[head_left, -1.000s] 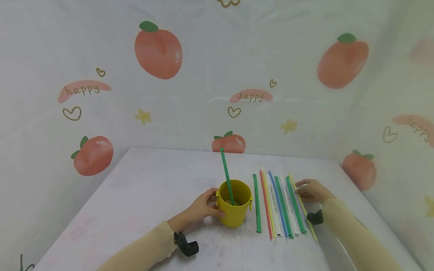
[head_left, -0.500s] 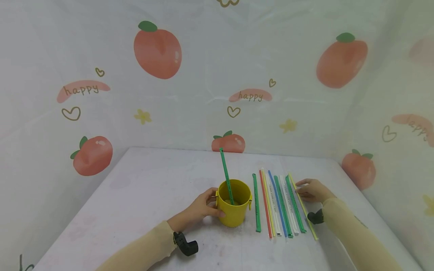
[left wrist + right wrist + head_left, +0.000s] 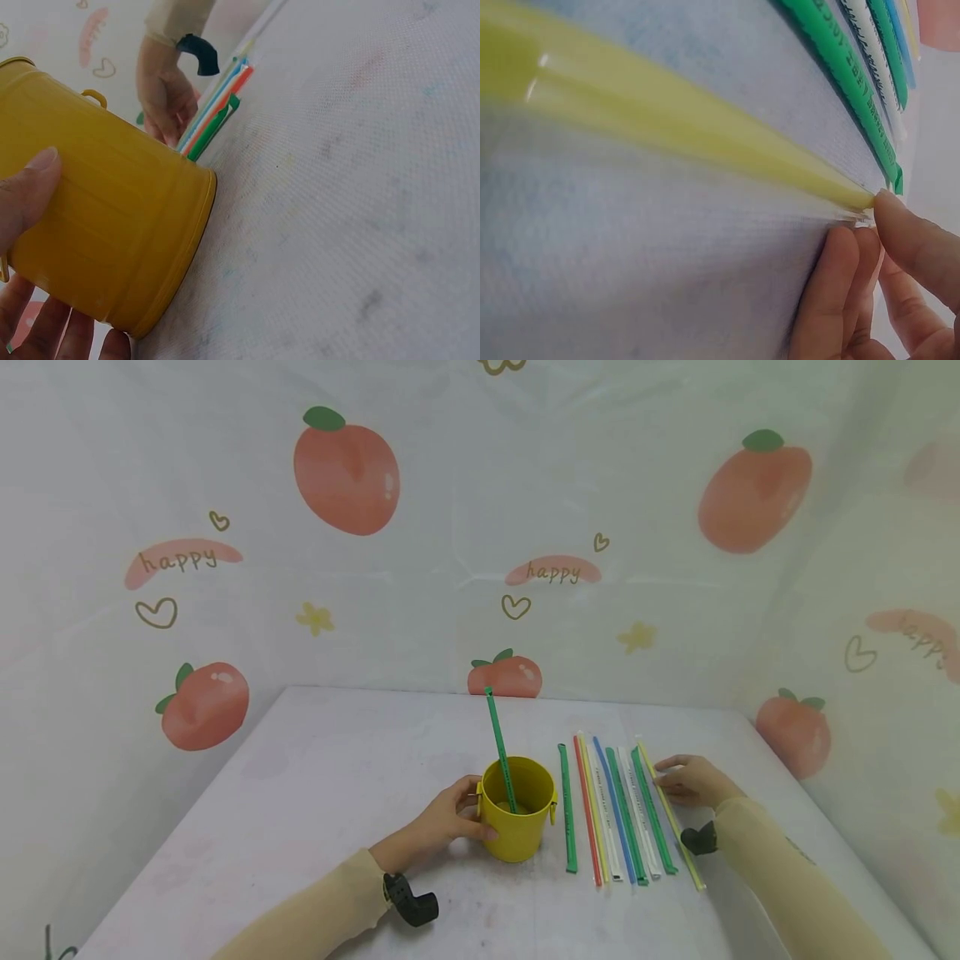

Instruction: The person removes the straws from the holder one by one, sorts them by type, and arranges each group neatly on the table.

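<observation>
My left hand [image 3: 455, 812] grips the left side of a small yellow bucket [image 3: 517, 835], which stands upright on the table. In the left wrist view the thumb lies on the bucket wall [image 3: 112, 187] and the other fingers curl round below. One green wrapped straw [image 3: 497, 731] leans inside the bucket, its top rising above the rim. At the right end of the row of straws, my right hand [image 3: 693, 781] pinches a yellow straw [image 3: 678, 837] in clear film. The right wrist view shows thumb and fingers meeting at the far part of this yellow straw [image 3: 705, 124], which lies along the table.
Several wrapped straws lie side by side between the bucket and my right hand: green [image 3: 567, 810], red [image 3: 588, 810], blue [image 3: 615, 810] and white [image 3: 639, 814] among them. The white table [image 3: 360, 735] meets a fruit-printed curtain [image 3: 442, 568] at its back edge.
The yellow straw under my right hand has turned very slightly, its near end shifting a little to the right. The left hand and bucket stay in place.
</observation>
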`<state>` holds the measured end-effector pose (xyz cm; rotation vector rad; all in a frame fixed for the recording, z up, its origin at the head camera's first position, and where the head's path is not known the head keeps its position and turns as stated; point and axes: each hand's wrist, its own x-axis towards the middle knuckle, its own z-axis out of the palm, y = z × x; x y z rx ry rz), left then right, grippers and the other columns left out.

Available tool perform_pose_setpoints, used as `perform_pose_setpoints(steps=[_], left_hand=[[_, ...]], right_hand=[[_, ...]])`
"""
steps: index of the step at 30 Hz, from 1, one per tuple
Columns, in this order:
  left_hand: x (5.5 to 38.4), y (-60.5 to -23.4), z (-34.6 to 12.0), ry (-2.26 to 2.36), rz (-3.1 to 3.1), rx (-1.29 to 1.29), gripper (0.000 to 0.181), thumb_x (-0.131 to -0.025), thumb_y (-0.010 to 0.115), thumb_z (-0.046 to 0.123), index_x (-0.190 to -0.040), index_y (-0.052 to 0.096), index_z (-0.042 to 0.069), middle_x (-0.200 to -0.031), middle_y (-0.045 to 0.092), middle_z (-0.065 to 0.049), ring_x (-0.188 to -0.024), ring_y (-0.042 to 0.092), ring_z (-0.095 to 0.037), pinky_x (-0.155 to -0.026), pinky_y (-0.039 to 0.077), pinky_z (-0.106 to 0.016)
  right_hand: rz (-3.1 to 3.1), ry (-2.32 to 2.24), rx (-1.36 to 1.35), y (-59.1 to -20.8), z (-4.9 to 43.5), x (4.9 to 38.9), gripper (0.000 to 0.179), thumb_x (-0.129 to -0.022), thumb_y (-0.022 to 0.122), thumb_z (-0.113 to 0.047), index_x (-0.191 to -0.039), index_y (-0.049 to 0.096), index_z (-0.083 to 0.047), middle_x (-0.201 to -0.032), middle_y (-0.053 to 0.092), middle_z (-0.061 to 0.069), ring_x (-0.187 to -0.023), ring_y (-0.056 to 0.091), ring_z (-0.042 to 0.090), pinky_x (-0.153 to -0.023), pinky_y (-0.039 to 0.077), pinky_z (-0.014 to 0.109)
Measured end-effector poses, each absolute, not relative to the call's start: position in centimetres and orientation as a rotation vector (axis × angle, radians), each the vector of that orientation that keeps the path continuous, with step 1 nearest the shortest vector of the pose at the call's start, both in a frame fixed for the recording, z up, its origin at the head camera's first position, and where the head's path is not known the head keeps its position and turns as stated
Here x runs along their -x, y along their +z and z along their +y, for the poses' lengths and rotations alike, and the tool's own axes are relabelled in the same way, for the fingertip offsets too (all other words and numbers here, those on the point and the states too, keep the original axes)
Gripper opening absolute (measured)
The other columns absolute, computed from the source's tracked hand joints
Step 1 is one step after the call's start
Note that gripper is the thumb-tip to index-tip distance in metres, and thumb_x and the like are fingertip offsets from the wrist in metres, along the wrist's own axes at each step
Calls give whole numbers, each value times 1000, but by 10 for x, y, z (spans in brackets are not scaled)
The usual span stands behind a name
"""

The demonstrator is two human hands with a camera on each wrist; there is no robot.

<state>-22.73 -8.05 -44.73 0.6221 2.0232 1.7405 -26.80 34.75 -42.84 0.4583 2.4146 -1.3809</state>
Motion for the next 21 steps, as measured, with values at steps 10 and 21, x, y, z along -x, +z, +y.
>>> perform_pose_setpoints(steps=[10, 21], left_hand=[[227, -448, -81, 1750, 2014, -615, 66, -73, 78, 17, -129, 44, 14, -131, 47, -3, -124, 43, -24, -104, 33, -46], [226, -447, -80, 1752, 2009, -589, 67, -74, 78, 17, -130, 43, 15, -133, 46, -3, -125, 42, -25, -105, 32, -47]], right_hand=[[2403, -1403, -456, -431, 350, 269, 52, -85, 65, -8, -128, 42, 8, -109, 58, 22, -83, 61, 19, -76, 54, 32], [2402, -1386, -464, -426, 348, 265, 54, -84, 66, -10, -130, 42, 7, -111, 56, 21, -82, 58, 18, -75, 54, 29]])
